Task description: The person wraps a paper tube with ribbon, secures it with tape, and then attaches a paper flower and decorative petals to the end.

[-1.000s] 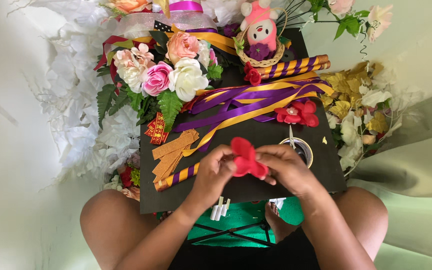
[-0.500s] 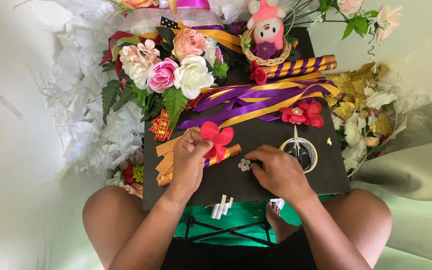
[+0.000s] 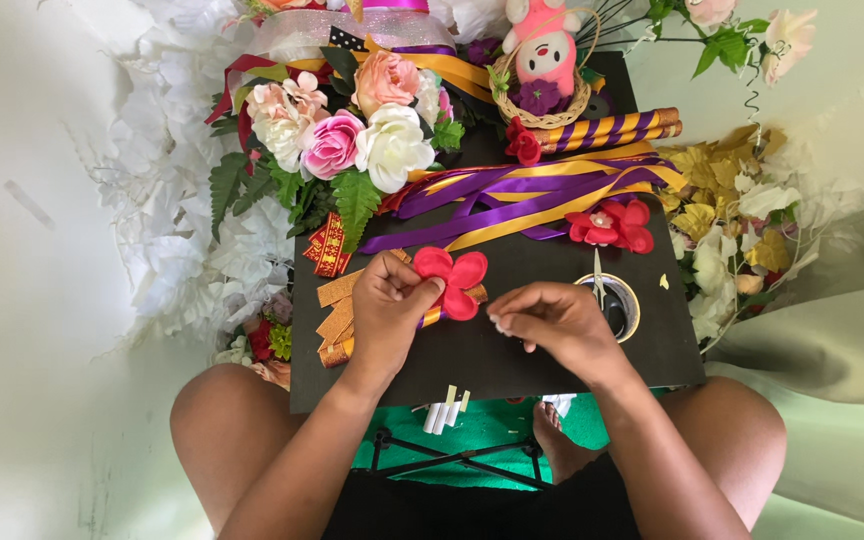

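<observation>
Left hand point(image 3: 387, 300) pinches our red flower point(image 3: 452, 280) | right hand point(image 3: 547, 318) closed on something tiny, unidentifiable | risk: loose pinch drops flower onto black board point(image 3: 552, 370).

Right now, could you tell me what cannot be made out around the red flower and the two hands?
- Head view: what the right hand pinches is too small, hidden by its fingers.
- The red fabric flower in the left hand: its underside is hidden.
- Roll of tape: partly behind the right hand.
- Top flowers: cut off by the edge.
</observation>
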